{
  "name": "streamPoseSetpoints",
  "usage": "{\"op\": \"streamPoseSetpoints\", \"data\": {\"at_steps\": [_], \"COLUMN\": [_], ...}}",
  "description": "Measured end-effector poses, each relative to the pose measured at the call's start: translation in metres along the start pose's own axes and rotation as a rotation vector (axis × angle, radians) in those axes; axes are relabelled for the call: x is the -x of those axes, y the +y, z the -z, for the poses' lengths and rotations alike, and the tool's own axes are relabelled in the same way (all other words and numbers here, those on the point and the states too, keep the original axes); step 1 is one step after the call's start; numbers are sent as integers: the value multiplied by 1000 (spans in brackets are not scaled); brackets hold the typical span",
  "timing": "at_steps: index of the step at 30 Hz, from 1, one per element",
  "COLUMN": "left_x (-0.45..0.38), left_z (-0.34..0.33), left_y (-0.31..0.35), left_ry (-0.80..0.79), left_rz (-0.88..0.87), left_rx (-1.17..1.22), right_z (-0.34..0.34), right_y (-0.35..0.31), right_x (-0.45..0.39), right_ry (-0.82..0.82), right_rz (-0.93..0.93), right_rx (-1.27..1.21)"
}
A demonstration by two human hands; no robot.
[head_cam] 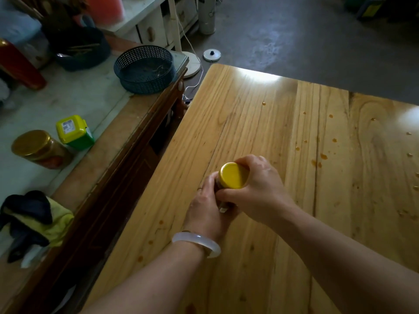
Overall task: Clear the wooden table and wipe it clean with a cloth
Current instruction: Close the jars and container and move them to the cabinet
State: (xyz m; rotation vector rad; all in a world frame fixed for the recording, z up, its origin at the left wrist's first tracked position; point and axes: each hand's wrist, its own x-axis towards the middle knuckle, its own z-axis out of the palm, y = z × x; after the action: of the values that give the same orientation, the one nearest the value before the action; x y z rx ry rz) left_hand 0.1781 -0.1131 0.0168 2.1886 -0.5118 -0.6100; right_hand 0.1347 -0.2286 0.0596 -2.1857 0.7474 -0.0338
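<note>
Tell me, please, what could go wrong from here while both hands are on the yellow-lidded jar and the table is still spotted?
1. The right hand grips the yellow lid while the left hand holds the dark jar body; if the lid is loose, the contents might spill.
2. Orange droplets dot the wooden table; a forearm could smear them.
3. The yellow and dark cloth lies on the side counter, out of easy reach.

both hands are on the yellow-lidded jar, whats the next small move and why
Probably lift the jar off the wooden table and set it on the side counter beside the gold-lidded jar. The left hand grips its body, the right hand its yellow lid. It looks like the last item, and orange drips need wiping.
</note>
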Motion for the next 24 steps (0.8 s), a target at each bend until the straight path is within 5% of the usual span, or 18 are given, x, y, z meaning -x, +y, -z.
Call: {"op": "streamPoseSetpoints", "data": {"at_steps": [12, 24], "left_x": [10, -24], "left_z": [116, 212], "left_y": [-62, -155], "left_ry": [135, 313], "left_rz": [-26, -47], "left_rx": [300, 196], "right_z": [-66, -176], "right_y": [-93, -175], "right_x": [-13, -59], "right_ry": [-332, -394], "right_rz": [100, 179], "right_rx": [-55, -114]}}
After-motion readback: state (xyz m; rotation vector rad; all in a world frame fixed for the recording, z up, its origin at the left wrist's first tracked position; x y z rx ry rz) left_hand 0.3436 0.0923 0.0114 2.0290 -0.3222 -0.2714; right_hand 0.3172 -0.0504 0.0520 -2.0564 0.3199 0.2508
